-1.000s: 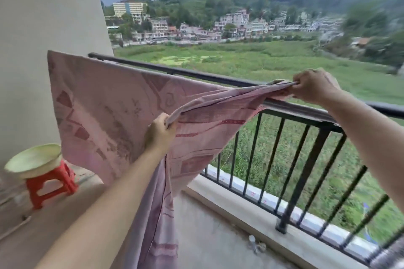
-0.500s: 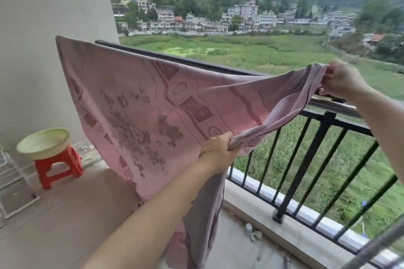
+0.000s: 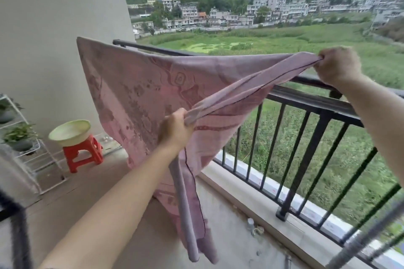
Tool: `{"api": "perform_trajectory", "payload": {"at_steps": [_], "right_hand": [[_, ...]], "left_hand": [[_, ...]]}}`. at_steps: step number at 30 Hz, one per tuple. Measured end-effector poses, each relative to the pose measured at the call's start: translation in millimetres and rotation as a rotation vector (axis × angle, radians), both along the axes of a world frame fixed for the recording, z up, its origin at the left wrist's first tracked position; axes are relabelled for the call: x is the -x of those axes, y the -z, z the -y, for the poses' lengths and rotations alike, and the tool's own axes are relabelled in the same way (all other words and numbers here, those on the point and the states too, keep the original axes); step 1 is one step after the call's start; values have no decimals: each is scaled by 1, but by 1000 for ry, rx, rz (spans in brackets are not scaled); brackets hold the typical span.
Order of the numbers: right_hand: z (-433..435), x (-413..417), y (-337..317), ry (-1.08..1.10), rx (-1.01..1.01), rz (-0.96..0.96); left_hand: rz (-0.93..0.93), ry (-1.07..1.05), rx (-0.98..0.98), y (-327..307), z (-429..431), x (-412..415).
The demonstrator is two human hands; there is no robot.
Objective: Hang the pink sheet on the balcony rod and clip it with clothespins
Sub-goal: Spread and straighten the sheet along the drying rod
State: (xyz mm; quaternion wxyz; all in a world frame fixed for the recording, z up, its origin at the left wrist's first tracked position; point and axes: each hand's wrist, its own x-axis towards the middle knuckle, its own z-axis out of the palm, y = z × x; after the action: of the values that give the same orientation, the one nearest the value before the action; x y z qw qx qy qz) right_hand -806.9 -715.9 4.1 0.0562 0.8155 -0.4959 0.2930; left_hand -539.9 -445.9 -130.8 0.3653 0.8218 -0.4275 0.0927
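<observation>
Now my right hand (image 3: pixel 336 65) is raised clear above the balcony rod (image 3: pixel 140 45), where a second ago it sat down on the rail, and the pink sheet (image 3: pixel 142 94) is drawn out wider and flatter between my hands than it was then. My left hand (image 3: pixel 175 129) has come up and to the left, its grip curled round a bunched fold of the near edge; the right grip pinches a gathered corner. Both sets of fingertips are buried in cloth, and the spread sheet hides the middle stretch of the rod, so I cannot tell whether any cloth lies over it there. The sheet hangs in the air on the balcony side of the railing, its long axis running along the rod from an upturned corner by the wall to my right hand, with a narrow tail drooping from my left hand toward the floor.
</observation>
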Motion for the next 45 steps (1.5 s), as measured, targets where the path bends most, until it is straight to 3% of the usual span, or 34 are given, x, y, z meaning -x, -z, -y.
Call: {"api": "perform_trajectory", "payload": {"at_steps": [5, 9, 12, 15, 17, 19, 21, 23, 27, 30, 34, 36, 38, 42, 45], "right_hand": [[9, -39, -1, -383, -763, 703], [18, -52, -1, -458, -728, 824], [22, -50, -5, -497, -582, 673], [19, -45, -9, -569, -464, 166], [17, -48, -6, -509, -376, -179], [20, -55, 1, -411, -276, -317], [26, -64, 6, -393, -184, -320], [30, -72, 6, -449, -222, -182], [6, -78, -5, -728, -329, -28], [-32, -78, -2, -932, -462, -52], [-78, -90, 10, -822, -73, -317], [-75, -95, 7, -709, 108, -295], [-60, -89, -7, -597, 196, -181], [-27, -71, -30, -518, 330, -37], [-8, -56, -24, -481, 270, -115]], "left_hand": [[150, -281, 179, -72, -11, -26], [223, -335, 196, -106, -17, -28], [214, -436, 278, -120, -26, -36], [183, -564, 342, -132, -35, -45], [196, -581, 373, -140, -38, -42], [222, -572, 392, -146, -35, -33], [249, -555, 395, -151, -30, -20], [262, -499, 367, -151, -23, -9], [246, -400, 335, -147, -5, 12], [243, -352, 384, -155, 10, 37], [393, -233, 407, -166, 22, 65], [488, -158, 382, -162, 24, 72], [557, -127, 292, -145, 23, 70], [645, -194, -174, -63, 20, 56], [343, -275, -376, 6, 13, 57]]}}
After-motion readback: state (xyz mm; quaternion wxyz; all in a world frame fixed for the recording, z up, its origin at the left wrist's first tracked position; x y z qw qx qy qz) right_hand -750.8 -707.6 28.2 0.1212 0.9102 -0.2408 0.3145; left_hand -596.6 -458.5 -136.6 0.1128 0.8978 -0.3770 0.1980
